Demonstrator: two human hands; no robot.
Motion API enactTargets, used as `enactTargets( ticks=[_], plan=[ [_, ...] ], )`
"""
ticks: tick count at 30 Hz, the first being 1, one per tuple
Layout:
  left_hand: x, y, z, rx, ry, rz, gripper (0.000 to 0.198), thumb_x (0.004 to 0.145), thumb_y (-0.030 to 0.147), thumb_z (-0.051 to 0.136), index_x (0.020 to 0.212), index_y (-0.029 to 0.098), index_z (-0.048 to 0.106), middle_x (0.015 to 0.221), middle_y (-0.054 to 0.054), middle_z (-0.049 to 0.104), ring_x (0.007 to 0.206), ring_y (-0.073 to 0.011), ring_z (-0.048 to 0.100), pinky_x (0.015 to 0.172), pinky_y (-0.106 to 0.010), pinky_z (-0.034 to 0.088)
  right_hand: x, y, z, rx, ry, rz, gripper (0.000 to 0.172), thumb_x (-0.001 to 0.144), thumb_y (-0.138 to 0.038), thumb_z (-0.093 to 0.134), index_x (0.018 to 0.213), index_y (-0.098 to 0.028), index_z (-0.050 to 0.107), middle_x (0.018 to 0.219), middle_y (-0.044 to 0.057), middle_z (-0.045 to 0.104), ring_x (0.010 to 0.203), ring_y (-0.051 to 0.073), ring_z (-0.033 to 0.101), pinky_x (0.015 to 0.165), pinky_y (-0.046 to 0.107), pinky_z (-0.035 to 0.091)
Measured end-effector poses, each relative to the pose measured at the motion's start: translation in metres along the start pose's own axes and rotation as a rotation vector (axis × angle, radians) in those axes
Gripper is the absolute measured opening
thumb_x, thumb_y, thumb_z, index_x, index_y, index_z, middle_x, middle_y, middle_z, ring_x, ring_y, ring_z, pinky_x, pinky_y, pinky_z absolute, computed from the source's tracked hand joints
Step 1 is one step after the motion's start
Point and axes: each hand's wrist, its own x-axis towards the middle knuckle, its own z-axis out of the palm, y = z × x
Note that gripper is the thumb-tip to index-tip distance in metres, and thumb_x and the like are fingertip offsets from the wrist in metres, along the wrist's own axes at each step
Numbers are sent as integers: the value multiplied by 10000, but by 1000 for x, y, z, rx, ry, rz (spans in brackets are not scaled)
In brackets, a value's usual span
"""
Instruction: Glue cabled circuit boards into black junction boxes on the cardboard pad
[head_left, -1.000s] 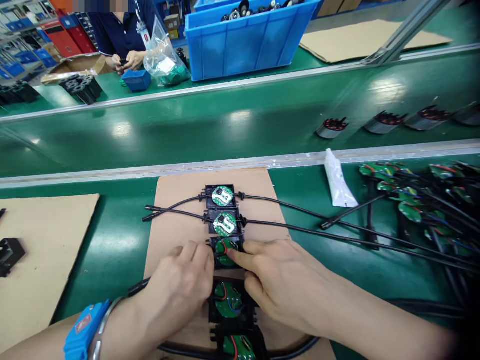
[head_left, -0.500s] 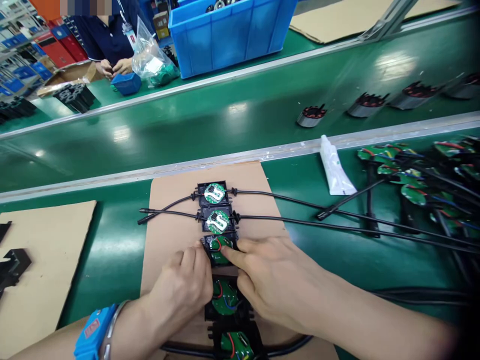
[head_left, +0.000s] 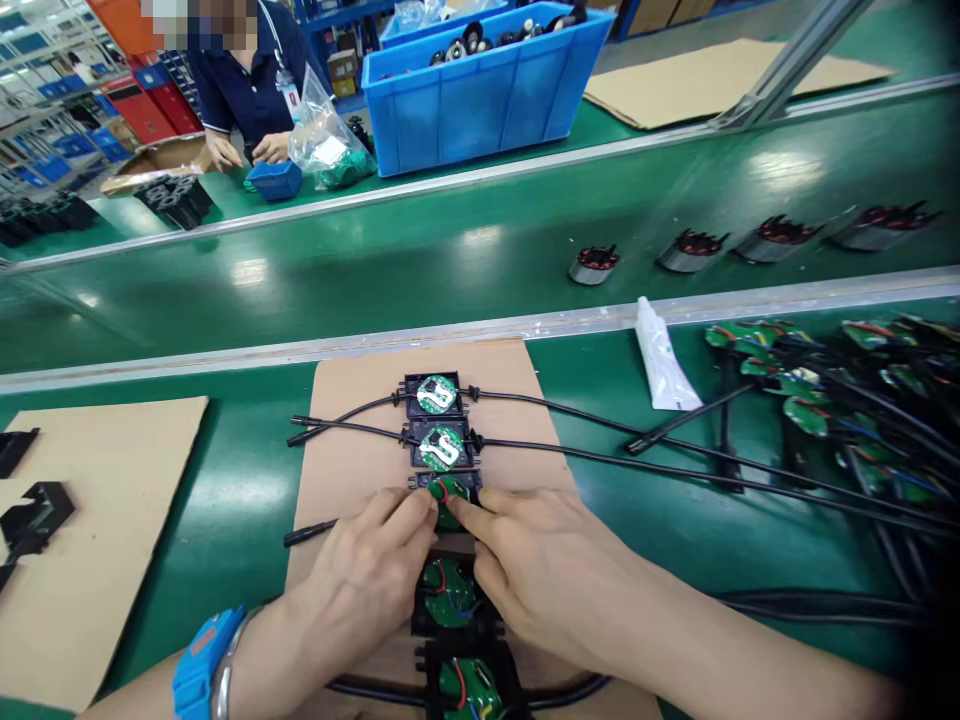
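Fingertips of left grip (head_left: 371, 570) pinch the small circuit board (head_left: 448, 491) in its black housing (head_left: 417, 483) on the cardboard (head_left: 352, 470), near-centre worktop (head_left: 240, 500). The right grip (head_left: 544, 575), unclenched, presses it. Likely light, stiff, fragile: hold by edges.

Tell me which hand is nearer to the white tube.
Right. The right hand lies below-left of the white tube; the left hand is farther left, across the green board.

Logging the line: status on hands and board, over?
Left hand, right hand: fingertips on middle board. Board in black housing. Nothing in the way.
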Motion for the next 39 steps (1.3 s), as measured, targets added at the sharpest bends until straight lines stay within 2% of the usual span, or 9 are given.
enactTargets(
  ticks=[8,12,16,18,21,23,32,36,39],
  plan=[
    [9,-7,-12,-191,38,-7,254,936,155,441,1159,132,560,1135,-63,583,988,-208,522,871,-380,508,-8,13,-25,233,-120,66,285,794,-168,436,1074,-184,485,793,27,576,790,199,538,677,308,377],
    [16,-10,-7,-229,-13,91,216,914,100,432,1064,137,582,1108,-59,593,968,-204,532,870,-390,478,-10,8,-27,171,-87,171,50,818,-199,454,855,-176,478,739,24,542,677,165,460,619,294,312],
    [15,-11,0,-257,14,81,170,909,85,447,996,122,589,1129,-62,592,1007,-204,530,896,-373,457,-11,9,-21,233,-119,148,206,900,-217,393,707,-172,450,677,11,511,626,138,424,577,273,287],
    [14,-11,1,-269,28,81,163,906,79,451,993,113,586,1129,-61,594,1015,-202,532,909,-368,452,-10,16,-11,268,-24,17,172,914,-172,368,775,-167,469,724,16,518,648,131,436,590,262,317],
    [14,-10,0,-286,27,87,157,907,83,453,983,119,586,1116,-58,601,1013,-198,537,921,-360,445,-8,30,8,183,263,-199,139,921,-121,353,821,-155,444,774,36,504,690,134,436,616,260,343],
    [14,-11,-1,-291,11,85,167,902,86,462,1008,130,583,1128,-52,596,1018,-195,533,937,-356,434,-6,38,17,109,368,-239,149,916,-114,367,780,-159,409,743,31,480,668,132,416,596,259,331],
    [20,-7,-6,-234,-48,68,548,768,44,458,1308,133,443,1051,-66,561,921,-211,494,865,-360,438,-1,40,6,39,178,-176,180,882,-94,368,752,-170,466,749,27,502,645,142,440,561,281,310],
    [26,0,-4,-171,-103,44,520,710,77,453,1228,89,505,997,-90,538,870,-225,464,789,-378,440,-1,40,14,-193,280,-208,185,798,-36,404,787,-172,529,784,41,534,672,183,463,543,306,283],
    [26,4,-2,-146,-113,31,530,720,74,435,1246,87,493,1005,-96,533,875,-223,462,783,-375,438,-5,39,22,-332,397,-224,189,833,-66,411,843,-144,582,801,71,534,704,206,448,600,325,322]
  ],
)
